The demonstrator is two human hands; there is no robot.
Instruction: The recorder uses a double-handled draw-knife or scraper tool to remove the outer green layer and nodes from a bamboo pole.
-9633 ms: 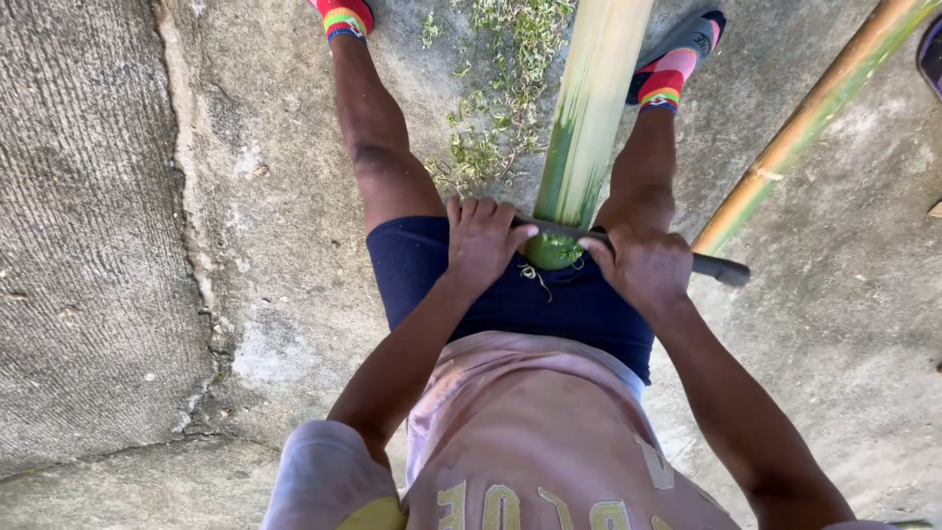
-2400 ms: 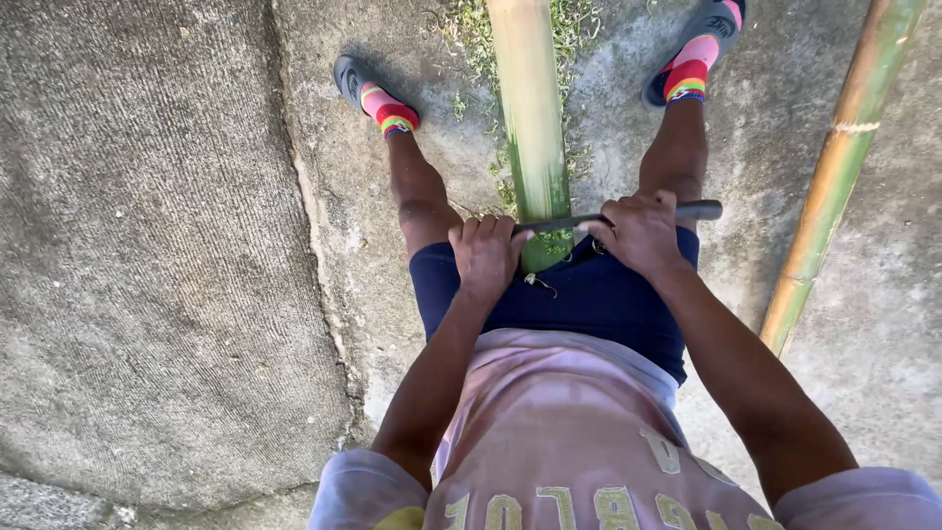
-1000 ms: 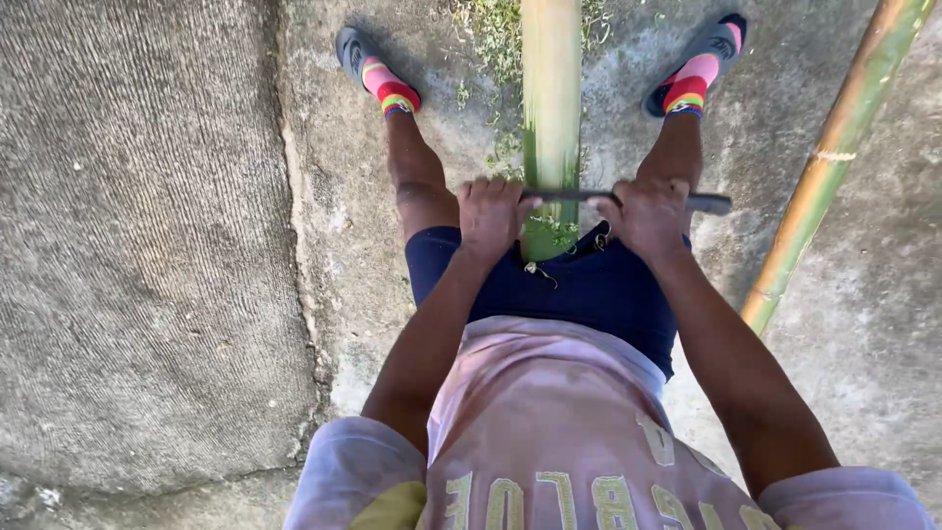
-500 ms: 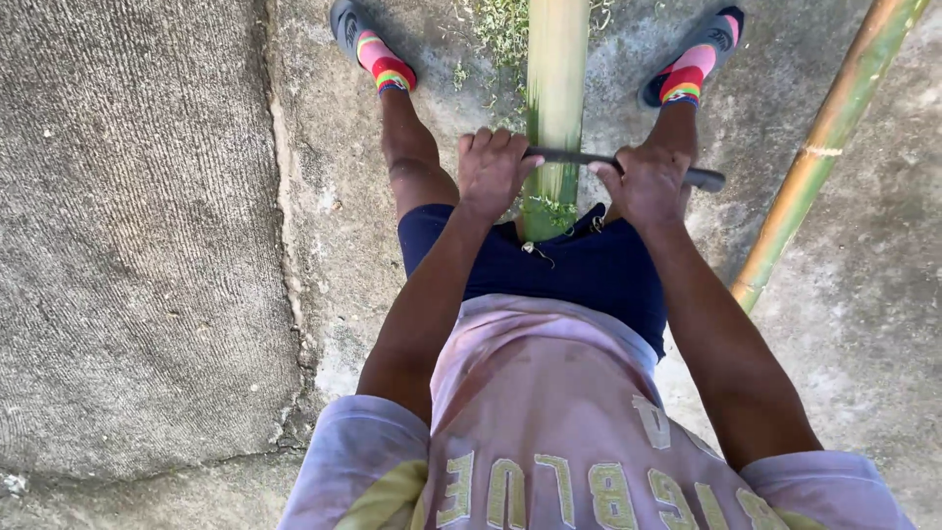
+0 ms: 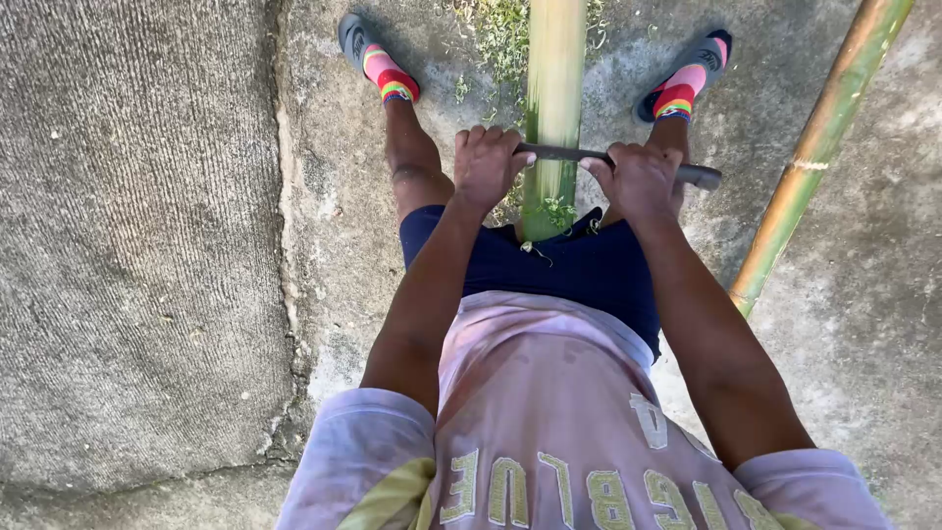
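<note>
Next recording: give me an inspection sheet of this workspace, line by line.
Surface: rough grey concrete ground, cracked, with a patch of weeds.
Job's things: green bamboo pole running between the person's legs; dark metal blade lying across it.
Clutter: second, yellowish bamboo pole lying on the concrete to the right.
Hands: left hand and right hand each grip one end of the blade, either side of the pole.
Cables: nothing seen.
Surroundings: feet in striped socks and dark sandals; green shavings at the pole's near end.
</note>
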